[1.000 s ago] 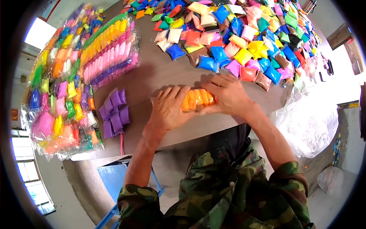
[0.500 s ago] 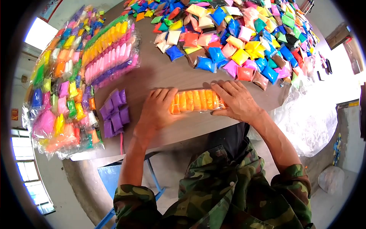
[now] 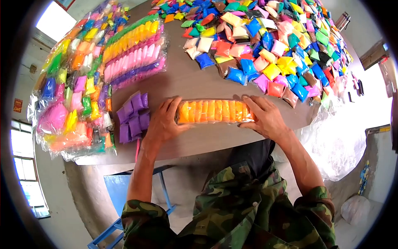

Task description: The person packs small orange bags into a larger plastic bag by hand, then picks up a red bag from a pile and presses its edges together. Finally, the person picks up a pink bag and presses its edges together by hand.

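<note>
A clear bag of orange packets in a row lies at the front of the table, between my two hands. My left hand is closed round its left end, thumb below and fingers above. At its right end, my right hand grips the corner in the same way. Several purple packets lie together just left of my left hand. Behind them are bagged rows of yellow, pink and purple packets.
A large heap of loose coloured packets covers the back right of the table. Mixed bagged packets are piled at the left. Clear plastic sheeting hangs off the right edge; a blue chair stands below the front edge.
My hands have moved farther apart, to the two ends of the orange bag, so more of its row shows. The whole view has shifted slightly.
</note>
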The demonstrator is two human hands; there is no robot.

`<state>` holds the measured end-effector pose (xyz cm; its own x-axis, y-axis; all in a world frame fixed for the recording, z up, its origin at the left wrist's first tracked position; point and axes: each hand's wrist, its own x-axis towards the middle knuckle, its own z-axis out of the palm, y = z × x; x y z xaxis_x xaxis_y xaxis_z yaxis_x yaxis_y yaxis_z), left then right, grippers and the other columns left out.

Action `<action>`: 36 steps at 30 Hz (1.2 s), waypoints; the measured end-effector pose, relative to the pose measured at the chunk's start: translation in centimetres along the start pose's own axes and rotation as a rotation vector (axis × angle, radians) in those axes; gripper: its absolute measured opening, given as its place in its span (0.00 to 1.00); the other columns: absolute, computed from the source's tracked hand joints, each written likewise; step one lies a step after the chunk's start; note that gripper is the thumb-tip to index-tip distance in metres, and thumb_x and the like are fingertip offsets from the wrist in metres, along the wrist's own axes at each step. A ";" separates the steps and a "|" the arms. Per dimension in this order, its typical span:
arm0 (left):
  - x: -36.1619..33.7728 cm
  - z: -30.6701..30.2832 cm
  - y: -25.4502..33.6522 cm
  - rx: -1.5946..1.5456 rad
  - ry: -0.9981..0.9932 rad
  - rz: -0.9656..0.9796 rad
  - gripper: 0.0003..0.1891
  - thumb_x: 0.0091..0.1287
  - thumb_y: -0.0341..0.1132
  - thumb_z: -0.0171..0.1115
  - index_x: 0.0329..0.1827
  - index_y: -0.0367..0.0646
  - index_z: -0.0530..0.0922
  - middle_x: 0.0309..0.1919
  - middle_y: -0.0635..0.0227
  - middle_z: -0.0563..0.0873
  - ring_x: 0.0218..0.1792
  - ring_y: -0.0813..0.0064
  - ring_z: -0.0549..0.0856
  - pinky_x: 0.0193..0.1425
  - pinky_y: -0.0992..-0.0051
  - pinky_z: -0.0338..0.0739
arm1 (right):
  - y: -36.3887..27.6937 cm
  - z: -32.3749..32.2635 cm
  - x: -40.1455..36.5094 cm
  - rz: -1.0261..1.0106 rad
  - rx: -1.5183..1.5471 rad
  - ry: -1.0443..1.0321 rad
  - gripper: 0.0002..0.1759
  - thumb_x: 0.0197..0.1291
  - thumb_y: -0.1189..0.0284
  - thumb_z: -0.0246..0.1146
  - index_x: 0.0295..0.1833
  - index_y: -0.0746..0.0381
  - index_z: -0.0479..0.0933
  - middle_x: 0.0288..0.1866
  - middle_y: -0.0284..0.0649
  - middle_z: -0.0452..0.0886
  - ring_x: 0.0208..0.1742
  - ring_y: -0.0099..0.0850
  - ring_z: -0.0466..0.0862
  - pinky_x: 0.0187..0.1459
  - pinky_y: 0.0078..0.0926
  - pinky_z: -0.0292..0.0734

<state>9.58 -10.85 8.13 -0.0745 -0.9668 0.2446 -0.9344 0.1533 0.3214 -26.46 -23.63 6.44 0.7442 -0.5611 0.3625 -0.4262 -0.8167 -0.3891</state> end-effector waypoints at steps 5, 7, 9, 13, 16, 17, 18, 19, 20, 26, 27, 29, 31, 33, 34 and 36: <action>-2.8 -0.8 1.9 -0.078 0.126 -0.285 0.50 0.54 0.45 0.90 0.79 0.37 0.73 0.68 0.47 0.84 0.66 0.45 0.84 0.70 0.53 0.82 | 0.7 -0.3 -0.1 0.056 -0.018 0.088 0.46 0.54 0.52 0.84 0.75 0.62 0.78 0.65 0.50 0.84 0.60 0.53 0.87 0.61 0.46 0.86; -4.7 0.0 2.3 -0.203 0.109 -0.458 0.50 0.55 0.44 0.89 0.80 0.36 0.73 0.69 0.46 0.83 0.66 0.45 0.84 0.70 0.53 0.82 | 1.1 -0.8 -0.2 0.083 -0.016 0.104 0.46 0.54 0.53 0.85 0.74 0.63 0.79 0.64 0.51 0.85 0.60 0.53 0.88 0.61 0.45 0.86; -6.6 1.9 1.7 -0.170 0.217 -0.308 0.46 0.57 0.41 0.87 0.77 0.34 0.74 0.68 0.46 0.84 0.66 0.46 0.84 0.71 0.53 0.81 | 0.9 -1.3 0.2 0.130 -0.017 0.144 0.45 0.53 0.56 0.87 0.73 0.64 0.81 0.62 0.51 0.86 0.59 0.52 0.89 0.62 0.44 0.86; -7.2 2.8 1.3 -0.053 0.270 -0.184 0.37 0.63 0.42 0.84 0.72 0.33 0.79 0.64 0.45 0.87 0.64 0.43 0.85 0.70 0.53 0.81 | -0.9 -3.3 2.8 0.135 -0.092 0.128 0.46 0.51 0.58 0.89 0.74 0.65 0.81 0.64 0.51 0.86 0.59 0.49 0.90 0.61 0.43 0.87; -6.8 2.3 1.1 -0.076 0.276 -0.228 0.32 0.65 0.41 0.81 0.68 0.33 0.82 0.62 0.47 0.88 0.62 0.45 0.85 0.68 0.53 0.82 | -1.8 -3.3 5.1 0.227 0.084 0.140 0.47 0.50 0.61 0.90 0.74 0.68 0.80 0.64 0.50 0.86 0.61 0.47 0.90 0.62 0.41 0.87; -6.9 2.2 1.2 -0.100 0.255 -0.228 0.32 0.64 0.39 0.82 0.68 0.33 0.82 0.63 0.48 0.88 0.63 0.44 0.85 0.69 0.53 0.81 | -2.4 -3.6 6.1 0.214 0.101 0.155 0.46 0.51 0.65 0.89 0.73 0.70 0.79 0.64 0.51 0.86 0.62 0.45 0.89 0.65 0.38 0.86; -6.9 2.1 1.3 -0.125 0.232 -0.226 0.31 0.64 0.38 0.82 0.68 0.33 0.81 0.64 0.49 0.87 0.64 0.44 0.84 0.70 0.53 0.81 | -3.1 -3.7 7.4 0.198 0.106 0.155 0.46 0.51 0.65 0.89 0.73 0.70 0.79 0.64 0.51 0.86 0.62 0.45 0.89 0.65 0.38 0.86; -6.9 2.2 1.3 -0.117 0.240 -0.222 0.30 0.65 0.38 0.81 0.67 0.33 0.82 0.63 0.49 0.87 0.63 0.44 0.85 0.69 0.53 0.81 | -3.7 -3.9 8.8 0.206 0.129 0.152 0.46 0.51 0.65 0.89 0.73 0.70 0.79 0.63 0.51 0.86 0.62 0.45 0.89 0.65 0.37 0.85; -6.9 2.3 1.2 -0.111 0.250 -0.226 0.30 0.65 0.38 0.81 0.67 0.33 0.82 0.63 0.49 0.87 0.63 0.44 0.85 0.69 0.53 0.81 | -4.3 -4.0 10.2 0.215 0.151 0.147 0.45 0.51 0.66 0.89 0.73 0.70 0.79 0.63 0.51 0.86 0.62 0.45 0.89 0.65 0.37 0.85; -7.1 2.7 0.7 -0.120 0.281 -0.186 0.28 0.66 0.39 0.79 0.65 0.34 0.83 0.62 0.52 0.88 0.62 0.49 0.86 0.68 0.55 0.82 | -6.6 -1.0 21.3 -0.021 0.148 0.212 0.43 0.53 0.62 0.88 0.72 0.68 0.80 0.58 0.48 0.87 0.55 0.45 0.89 0.57 0.38 0.86; -7.1 2.6 0.6 -0.099 0.279 -0.166 0.27 0.69 0.42 0.77 0.65 0.34 0.83 0.62 0.53 0.88 0.62 0.52 0.86 0.70 0.57 0.80 | -7.1 -0.2 23.3 -0.075 0.126 0.233 0.42 0.54 0.60 0.87 0.70 0.66 0.81 0.56 0.47 0.87 0.53 0.46 0.89 0.54 0.39 0.85; -7.1 2.7 0.5 -0.086 0.288 -0.156 0.27 0.69 0.42 0.77 0.65 0.34 0.83 0.62 0.54 0.88 0.62 0.52 0.86 0.69 0.57 0.80 | -7.6 1.5 27.0 -0.136 0.109 0.255 0.40 0.55 0.57 0.86 0.69 0.64 0.82 0.53 0.45 0.87 0.50 0.46 0.88 0.51 0.41 0.85; -7.2 2.7 0.3 -0.081 0.298 -0.133 0.26 0.69 0.42 0.78 0.65 0.35 0.83 0.61 0.56 0.89 0.61 0.54 0.86 0.69 0.59 0.80 | -7.8 3.3 30.2 -0.154 0.086 0.212 0.38 0.55 0.52 0.84 0.66 0.61 0.83 0.50 0.42 0.87 0.48 0.46 0.88 0.48 0.44 0.85; -7.3 2.8 0.3 -0.102 0.287 -0.146 0.27 0.67 0.40 0.79 0.65 0.36 0.83 0.62 0.56 0.88 0.62 0.54 0.86 0.69 0.59 0.80 | -8.6 4.6 32.5 -0.146 0.078 0.176 0.37 0.55 0.51 0.84 0.65 0.61 0.84 0.49 0.42 0.87 0.47 0.45 0.88 0.47 0.44 0.85; -7.2 2.8 0.3 -0.125 0.275 -0.156 0.27 0.66 0.38 0.80 0.65 0.36 0.83 0.62 0.57 0.88 0.63 0.53 0.85 0.70 0.59 0.80 | -8.8 5.2 33.5 -0.136 0.067 0.143 0.37 0.55 0.50 0.84 0.64 0.60 0.84 0.48 0.42 0.86 0.47 0.45 0.88 0.47 0.44 0.85; -7.1 2.5 0.4 -0.129 0.281 -0.165 0.27 0.66 0.37 0.80 0.65 0.37 0.83 0.62 0.57 0.88 0.63 0.53 0.85 0.70 0.59 0.80 | -9.2 6.7 35.0 -0.180 0.084 0.169 0.37 0.55 0.51 0.84 0.65 0.59 0.84 0.48 0.42 0.87 0.47 0.45 0.89 0.47 0.44 0.86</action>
<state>8.88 -4.45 4.28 0.1898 -0.8892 0.4163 -0.8729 0.0413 0.4862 6.92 -34.86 17.04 0.7046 -0.4284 0.5657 -0.2457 -0.8952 -0.3718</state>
